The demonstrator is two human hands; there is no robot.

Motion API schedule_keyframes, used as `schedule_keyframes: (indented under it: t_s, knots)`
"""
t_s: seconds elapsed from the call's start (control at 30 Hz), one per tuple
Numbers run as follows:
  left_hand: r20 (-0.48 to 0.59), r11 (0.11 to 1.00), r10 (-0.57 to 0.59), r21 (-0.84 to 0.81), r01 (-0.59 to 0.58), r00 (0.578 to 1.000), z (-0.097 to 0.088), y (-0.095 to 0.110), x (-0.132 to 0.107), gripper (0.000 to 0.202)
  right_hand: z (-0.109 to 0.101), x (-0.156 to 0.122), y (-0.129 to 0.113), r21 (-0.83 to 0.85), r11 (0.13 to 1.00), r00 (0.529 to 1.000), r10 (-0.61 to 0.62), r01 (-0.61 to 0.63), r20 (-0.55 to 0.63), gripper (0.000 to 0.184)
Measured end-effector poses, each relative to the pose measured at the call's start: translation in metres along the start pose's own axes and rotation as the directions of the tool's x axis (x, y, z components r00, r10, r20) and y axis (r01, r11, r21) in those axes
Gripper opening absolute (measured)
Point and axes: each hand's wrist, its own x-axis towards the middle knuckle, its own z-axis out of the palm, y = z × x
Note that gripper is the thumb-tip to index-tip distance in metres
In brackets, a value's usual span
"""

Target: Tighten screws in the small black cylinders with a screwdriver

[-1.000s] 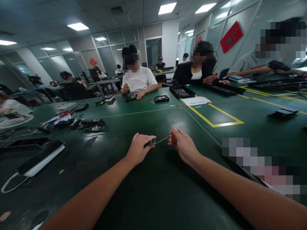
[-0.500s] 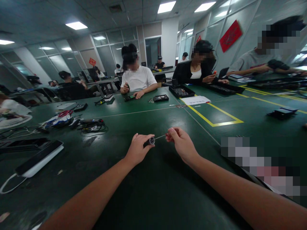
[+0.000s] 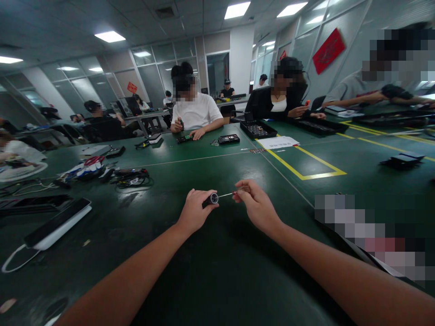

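1. Head view: the left hand [image 3: 195, 213] is curled around a dark cylindrical handle [image 3: 207, 200], fingers wrapped over it. The handle's silvery collar [image 3: 214, 198] sticks out past the thumb toward the right.
2. The right hand [image 3: 257, 206] pinches a thin metal shaft [image 3: 224, 195] between thumb and fingertips, and the other fingers are loosely bent. A small reddish part shows at the pinch.
3. The shaft's long axis runs nearly level, left to right and tilted slightly up toward the right. It is in line with the collar, and its left tip is at the collar's opening. I cannot tell whether it is seated inside.
4. Both hands hover just above the green table [image 3: 220, 271], near the middle, close together with only the shaft between them. Nothing lies in the way.
5. A cable bundle [image 3: 131, 179] lies far left, and a flat black-and-white device [image 3: 57, 224] sits at the near left. A yellow taped rectangle [image 3: 306, 167] is far right. Beyond these, a black tray [image 3: 258, 130] and co-workers sit well apart from the hands.
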Motion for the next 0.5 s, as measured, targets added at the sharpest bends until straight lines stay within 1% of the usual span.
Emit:
schedule_keyframes:
  t_s: [0.1,0.13,0.2,0.27,0.33,0.43,0.5]
  knots:
    - [0.018,1.000,0.004,0.003,-0.004,1.000,-0.0006,0.0012,-0.0007,0.035,-0.0022,0.0005,-0.0046,-0.145,0.989,1.000,0.008,-0.010,-0.020,0.033]
    - [0.021,1.000,0.005,0.003,-0.005,1.000,-0.0009,0.0017,-0.0009,0.035,-0.0026,0.0009,-0.0059,-0.193,0.981,0.999,0.001,-0.007,-0.034,0.036]
    - [0.029,1.000,0.006,0.005,-0.006,1.000,-0.0015,0.0026,-0.0010,0.035,-0.0025,0.0017,-0.0067,-0.251,0.968,0.999,-0.021,0.010,-0.039,0.035]
    - [0.030,1.000,0.004,0.009,-0.005,1.000,-0.0018,0.0033,-0.0006,0.034,-0.0018,0.0017,-0.0053,-0.253,0.967,0.999,-0.030,0.024,-0.022,0.028]
    - [0.022,1.000,-0.002,0.013,0.002,1.000,-0.0019,0.0036,-0.0002,0.033,-0.0010,0.0011,-0.0031,-0.209,0.978,1.000,-0.021,0.020,-0.003,0.025]
    - [0.023,1.000,-0.003,0.017,0.002,1.000,-0.0016,0.0035,-0.0003,0.033,-0.0013,0.0002,-0.0026,-0.160,0.987,1.000,0.003,0.002,0.026,0.023]
    - [0.029,1.000,0.006,0.020,-0.006,1.000,-0.0012,0.0032,-0.0009,0.034,-0.0024,0.0004,-0.0047,-0.201,0.980,1.000,0.013,-0.007,0.025,0.026]
